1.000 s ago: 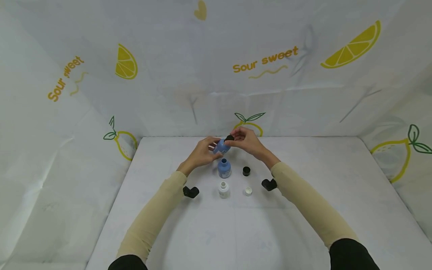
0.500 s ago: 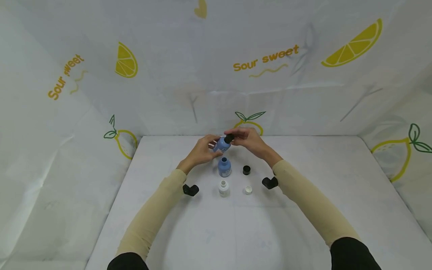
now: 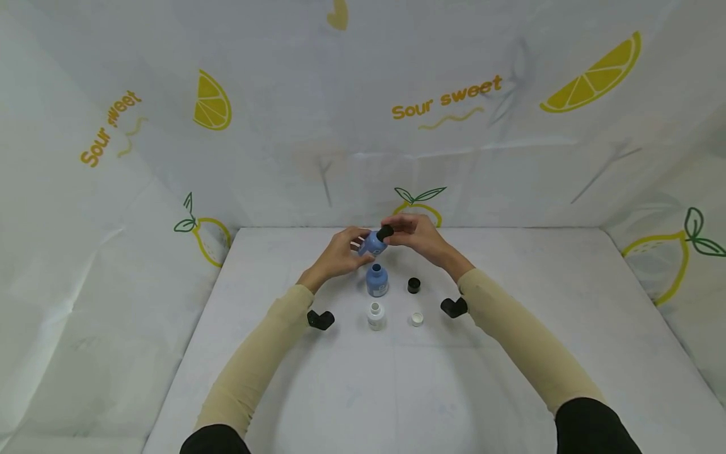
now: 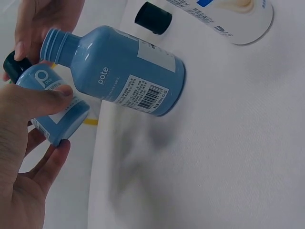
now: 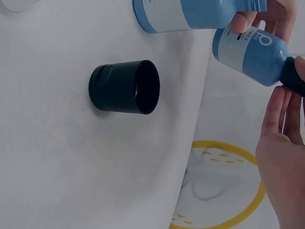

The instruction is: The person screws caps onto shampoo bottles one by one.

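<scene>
My left hand grips a blue bottle by its body, tilted above the table's far edge. At its neck, my right hand pinches a dark cap between thumb and fingers. The cap sits at the top of the bottle; the threads beneath it are hidden. Just in front stands a second blue bottle, upright and without a cap, its threaded neck bare. To its right a dark cap lies on the table. Nearer me are an uncapped white bottle and a white cap.
The white table ends at a white sheet backdrop printed with lemons, which also rises at both sides. Black camera mounts jut out by each wrist. The standing bottles and loose caps lie between my forearms.
My right fingers have shifted around the dark cap, and more of it shows now than a second ago. The left hand, the held bottle and the things on the table stay put.
</scene>
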`<state>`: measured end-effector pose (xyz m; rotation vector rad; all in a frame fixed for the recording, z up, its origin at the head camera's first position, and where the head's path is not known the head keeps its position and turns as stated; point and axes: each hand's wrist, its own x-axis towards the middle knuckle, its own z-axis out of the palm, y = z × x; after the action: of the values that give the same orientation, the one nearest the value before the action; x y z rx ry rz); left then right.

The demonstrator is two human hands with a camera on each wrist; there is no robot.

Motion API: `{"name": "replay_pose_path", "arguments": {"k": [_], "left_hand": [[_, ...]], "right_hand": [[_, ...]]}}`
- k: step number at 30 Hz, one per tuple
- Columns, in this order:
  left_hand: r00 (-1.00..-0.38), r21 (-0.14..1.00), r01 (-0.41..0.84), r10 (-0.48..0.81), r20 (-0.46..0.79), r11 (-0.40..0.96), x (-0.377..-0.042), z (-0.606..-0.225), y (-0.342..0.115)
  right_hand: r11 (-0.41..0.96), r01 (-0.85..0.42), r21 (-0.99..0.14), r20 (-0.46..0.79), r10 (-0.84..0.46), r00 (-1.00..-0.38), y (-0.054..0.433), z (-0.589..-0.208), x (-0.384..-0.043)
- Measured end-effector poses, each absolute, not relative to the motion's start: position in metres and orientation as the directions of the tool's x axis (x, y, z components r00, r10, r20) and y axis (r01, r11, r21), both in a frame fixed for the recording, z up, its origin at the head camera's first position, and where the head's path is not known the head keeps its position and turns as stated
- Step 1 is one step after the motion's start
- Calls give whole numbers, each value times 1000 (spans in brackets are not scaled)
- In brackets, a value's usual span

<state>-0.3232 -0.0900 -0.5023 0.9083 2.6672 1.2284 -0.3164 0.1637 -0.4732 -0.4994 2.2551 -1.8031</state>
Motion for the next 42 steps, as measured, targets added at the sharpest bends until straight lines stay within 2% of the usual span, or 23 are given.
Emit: {"name": "replay_pose_path", "arguments": {"k": [14,24,42], "left_hand": [[-824,712,491,533,192,502,-321,-501,-89],[-827,717,485,528,190,501,-322,-501,-88],[-826,710,485,533,181,510,-322,-503,-89]], "right_hand": [[244,-76,-967,-6,-317,-949,157,-474,-319],[266,-86,-960,9,-280,-960,152,-474,-318],[272,-113,-956,31,-289,-957,154,-477,-315]]}}
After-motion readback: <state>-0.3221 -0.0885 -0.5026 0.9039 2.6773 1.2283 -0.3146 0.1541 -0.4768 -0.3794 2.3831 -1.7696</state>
